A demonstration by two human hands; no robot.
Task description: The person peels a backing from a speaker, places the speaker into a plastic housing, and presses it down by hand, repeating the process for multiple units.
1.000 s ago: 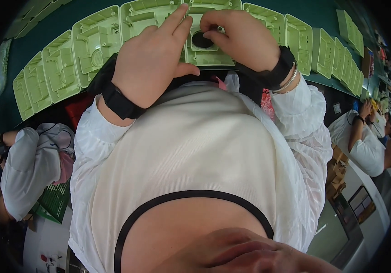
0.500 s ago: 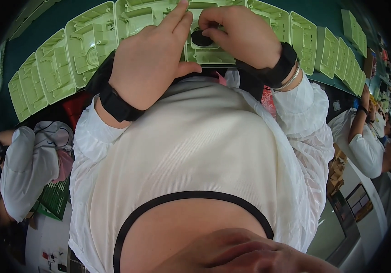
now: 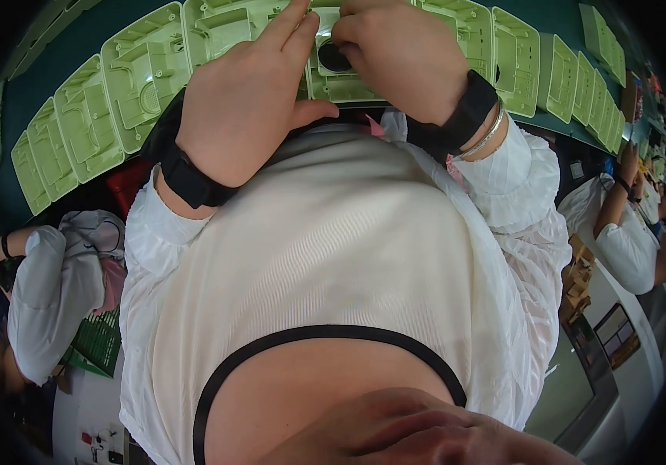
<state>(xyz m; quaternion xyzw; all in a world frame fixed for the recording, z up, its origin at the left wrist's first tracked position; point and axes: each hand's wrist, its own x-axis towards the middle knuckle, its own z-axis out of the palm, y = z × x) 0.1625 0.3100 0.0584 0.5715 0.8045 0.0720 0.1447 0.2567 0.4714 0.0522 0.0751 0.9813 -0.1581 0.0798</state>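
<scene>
A light green plastic housing (image 3: 356, 92) lies in front of me, with ribs and compartments moulded inside. In it is a round black part (image 3: 334, 56), like a small speaker, partly covered by fingers. Across the housing's left side stretches my left hand (image 3: 244, 108), its fingers extended and thumb apart; whether it presses on the plastic is unclear. My right hand (image 3: 399, 58) is curled at the far side of the black part, thumb and fingers closed together. Anything pinched in them is hidden, and its fingertips run near the top edge of the picture.
More green housings (image 3: 89, 128) line up to the left, and others (image 3: 517, 66) stand to the right, some on edge, on a dark green tabletop (image 3: 27, 116). A person in white (image 3: 46, 287) is at the left, another sleeve (image 3: 631, 252) at the right. A green crate (image 3: 96, 341) sits lower left.
My right hand has shifted slightly up and left, its fingers now farther past the black part. My left hand and the housings appear a little higher and more to the left.
</scene>
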